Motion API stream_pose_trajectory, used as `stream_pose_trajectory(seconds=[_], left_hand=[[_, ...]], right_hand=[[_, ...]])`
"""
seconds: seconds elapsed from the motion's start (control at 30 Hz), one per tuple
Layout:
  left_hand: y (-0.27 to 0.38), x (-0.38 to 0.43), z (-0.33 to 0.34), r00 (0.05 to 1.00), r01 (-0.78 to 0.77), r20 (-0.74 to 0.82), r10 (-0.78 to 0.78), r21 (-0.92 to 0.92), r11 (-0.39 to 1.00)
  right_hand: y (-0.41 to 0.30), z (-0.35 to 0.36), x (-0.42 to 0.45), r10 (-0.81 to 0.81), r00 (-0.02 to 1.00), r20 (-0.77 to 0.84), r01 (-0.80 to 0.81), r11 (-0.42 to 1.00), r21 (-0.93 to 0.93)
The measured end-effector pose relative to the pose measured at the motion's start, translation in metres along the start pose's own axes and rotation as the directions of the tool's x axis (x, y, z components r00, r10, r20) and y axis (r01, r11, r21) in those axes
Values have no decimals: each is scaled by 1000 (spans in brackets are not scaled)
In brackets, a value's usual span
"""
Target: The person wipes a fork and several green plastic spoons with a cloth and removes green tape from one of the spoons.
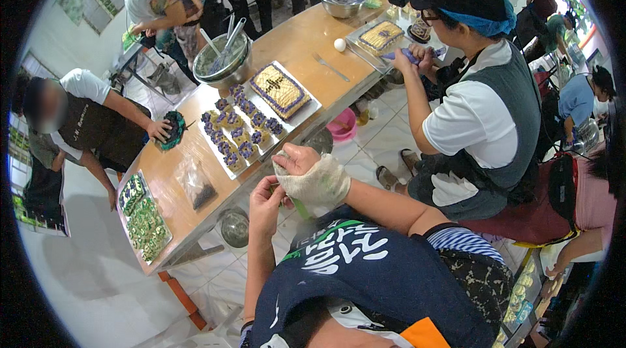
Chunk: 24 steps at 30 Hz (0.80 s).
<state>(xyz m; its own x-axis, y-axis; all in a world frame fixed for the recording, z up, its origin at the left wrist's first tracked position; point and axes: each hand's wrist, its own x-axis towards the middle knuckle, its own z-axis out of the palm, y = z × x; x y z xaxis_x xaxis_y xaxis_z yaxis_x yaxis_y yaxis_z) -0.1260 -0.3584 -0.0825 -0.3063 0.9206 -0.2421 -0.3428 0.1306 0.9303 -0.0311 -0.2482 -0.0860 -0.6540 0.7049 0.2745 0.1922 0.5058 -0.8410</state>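
Both my hands are raised in front of my chest, off the table's near edge. A pale, lightly stained cloth point(323, 182) wraps around my right hand point(299, 158) and wrist. The fingers of that hand curl over the cloth's edge. Just below and left, my left hand point(264, 201) pinches at the cloth's hanging end, its fingertips partly hidden. A narrow green strip point(300, 208) hangs beneath the hands; I cannot tell what it belongs to. Beyond them on the table is a white board point(303, 112) with purple-topped cupcakes point(239, 135) and a rectangular cake point(279, 89) with a purple border.
The wooden table point(288, 50) carries nested metal bowls with whisks point(222, 59), a fork point(330, 67), an egg point(340, 45), a plastic bag point(195, 182) and a tray of green-iced cakes point(144, 221). A co-worker point(469, 103) at right holds a piping bag point(415, 56). Another person's hand point(160, 130) presses a dark cloth.
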Motion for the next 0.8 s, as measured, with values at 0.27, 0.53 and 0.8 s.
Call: stream_pose_trajectory(seconds=[0.27, 0.53, 0.8], left_hand=[[4, 7, 2, 995, -99, 6, 99, 30, 995], [5, 17, 3, 992, -127, -11, 128, 58, 990], [1, 16, 15, 996, -84, 35, 80, 116, 990]], right_hand=[[-8, -3, 3, 118, 990, -71, -101, 973, 209], [-9, -10, 4, 127, 992, 15, -126, 941, 314], [-9, -20, 6, 56, 994, -92, -40, 985, 166]])
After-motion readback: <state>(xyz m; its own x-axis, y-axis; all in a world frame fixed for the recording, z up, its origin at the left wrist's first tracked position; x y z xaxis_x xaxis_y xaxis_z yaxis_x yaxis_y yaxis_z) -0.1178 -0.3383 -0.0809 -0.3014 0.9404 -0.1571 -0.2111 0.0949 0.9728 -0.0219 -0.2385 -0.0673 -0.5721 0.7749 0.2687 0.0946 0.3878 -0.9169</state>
